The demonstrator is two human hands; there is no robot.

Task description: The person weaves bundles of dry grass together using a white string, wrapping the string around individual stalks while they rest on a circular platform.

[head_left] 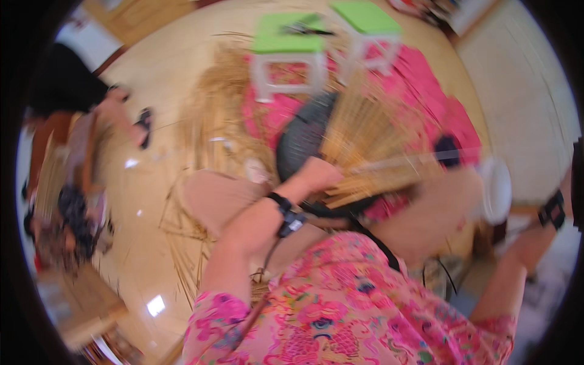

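Work appears partly done, a fan of straw-coloured strips [365, 137] being gathered above the pink sheet [450, 115] while loose strips [210, 125] lie left over on the floor [143, 201]; the left hand [323, 176] is closed on the fan's near edge, whereas the right hand's [567, 193] grip, blurred at the rim, cannot be determined.

Two green-topped white stools [267, 44]

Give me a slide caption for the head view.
Left hand holding fanned straw, with pink cloth and green-topped stools beyond.
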